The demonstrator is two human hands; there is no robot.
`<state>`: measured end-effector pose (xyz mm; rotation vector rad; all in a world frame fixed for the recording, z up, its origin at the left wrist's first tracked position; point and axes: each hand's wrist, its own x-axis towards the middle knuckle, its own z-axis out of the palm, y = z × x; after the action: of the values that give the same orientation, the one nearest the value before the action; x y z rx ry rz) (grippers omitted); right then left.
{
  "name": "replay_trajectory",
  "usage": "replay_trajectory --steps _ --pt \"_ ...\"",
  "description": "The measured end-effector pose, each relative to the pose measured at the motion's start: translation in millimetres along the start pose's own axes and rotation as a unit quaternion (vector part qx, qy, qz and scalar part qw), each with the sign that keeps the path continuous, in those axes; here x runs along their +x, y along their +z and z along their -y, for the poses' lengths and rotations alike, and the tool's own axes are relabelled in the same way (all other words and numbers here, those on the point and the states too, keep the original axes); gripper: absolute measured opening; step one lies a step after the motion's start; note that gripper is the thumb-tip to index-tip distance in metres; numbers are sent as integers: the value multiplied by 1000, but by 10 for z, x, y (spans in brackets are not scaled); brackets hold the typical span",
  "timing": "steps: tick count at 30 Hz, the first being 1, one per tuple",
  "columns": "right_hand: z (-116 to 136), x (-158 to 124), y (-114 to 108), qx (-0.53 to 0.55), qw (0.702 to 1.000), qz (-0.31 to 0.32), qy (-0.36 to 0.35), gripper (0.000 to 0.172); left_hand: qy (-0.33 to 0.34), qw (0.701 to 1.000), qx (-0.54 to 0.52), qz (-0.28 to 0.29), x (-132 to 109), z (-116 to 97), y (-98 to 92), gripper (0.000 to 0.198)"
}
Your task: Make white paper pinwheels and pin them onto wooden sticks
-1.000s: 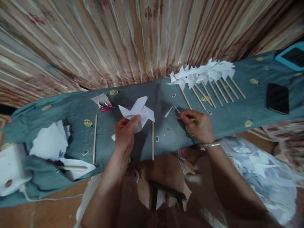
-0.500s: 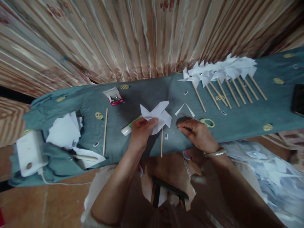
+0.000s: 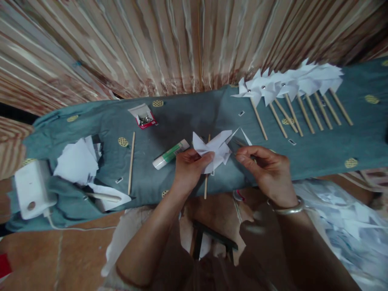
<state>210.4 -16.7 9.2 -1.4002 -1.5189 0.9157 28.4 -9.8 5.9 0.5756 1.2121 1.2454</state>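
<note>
My left hand (image 3: 190, 167) pinches a white folded paper pinwheel (image 3: 216, 147) between thumb and fingers, above the cloth-covered table. Under the pinwheel lies a wooden stick (image 3: 206, 188), partly hidden. Close to the right of the pinwheel, my right hand (image 3: 266, 169) is raised with thumb and forefinger pressed together. Whatever is in that pinch is too small or hidden to make out. Scissors lie behind the right hand, mostly covered, with a bit of the yellow-green handle (image 3: 272, 151) showing. Thin white paper slivers (image 3: 246, 136) are just beyond the fingertips. A glue stick (image 3: 170, 154) rests beside my left hand.
Several finished pinwheels on sticks (image 3: 291, 87) lie in a row at the back right. An open box of metal pins (image 3: 146, 119) stands back left. Farther left are stacked paper pieces (image 3: 79, 161), another stick (image 3: 131, 163) and a white power adapter (image 3: 34, 190) with a cord.
My left hand has moved the pinwheel rightward, uncovering more of the glue stick. My right hand has lifted from beside the scissors and now sits closer to the pinwheel. The view has shifted slightly.
</note>
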Motion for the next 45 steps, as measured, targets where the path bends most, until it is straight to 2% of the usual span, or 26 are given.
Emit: replay_trajectory --steps 2,5,8,15,45 --pt "74 4 26 49 999 -8 -11 2 -9 1000 6 5 -17 12 36 15" --pt "110 5 85 88 996 21 -13 3 -21 999 12 22 -37 19 86 19" --pt "78 0 129 109 993 43 0 3 -25 999 9 34 -50 22 122 21" --pt "11 14 137 147 988 38 20 3 -42 998 3 41 -66 34 150 26" --pt "35 17 132 140 989 46 29 3 -42 998 19 48 -68 72 138 22"
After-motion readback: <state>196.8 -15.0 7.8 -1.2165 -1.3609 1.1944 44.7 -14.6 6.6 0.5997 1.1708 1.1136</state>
